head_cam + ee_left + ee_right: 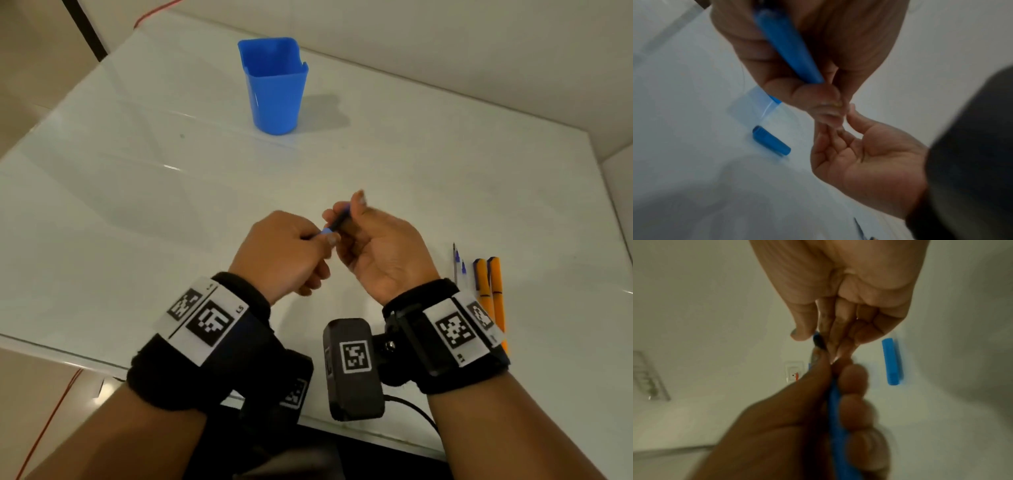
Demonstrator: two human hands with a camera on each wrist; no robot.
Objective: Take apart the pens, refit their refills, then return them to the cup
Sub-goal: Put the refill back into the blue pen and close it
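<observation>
A blue pen [334, 226] is held between both hands above the table. My left hand [320, 240] grips its blue barrel [786, 45], fingers curled round it. My right hand [347, 209] pinches the pen's dark tip end [818, 341] between thumb and fingertips. The pen's blue cap [771, 140] lies loose on the table under the hands and shows in the right wrist view as the cap [891, 361]. The blue cup [275, 85] stands upright at the back of the table, well beyond both hands.
Two orange pens [490, 291] and a few thin refills [458, 265] lie side by side on the white table [137, 205], just right of my right wrist. A wall runs along the far and right table edges.
</observation>
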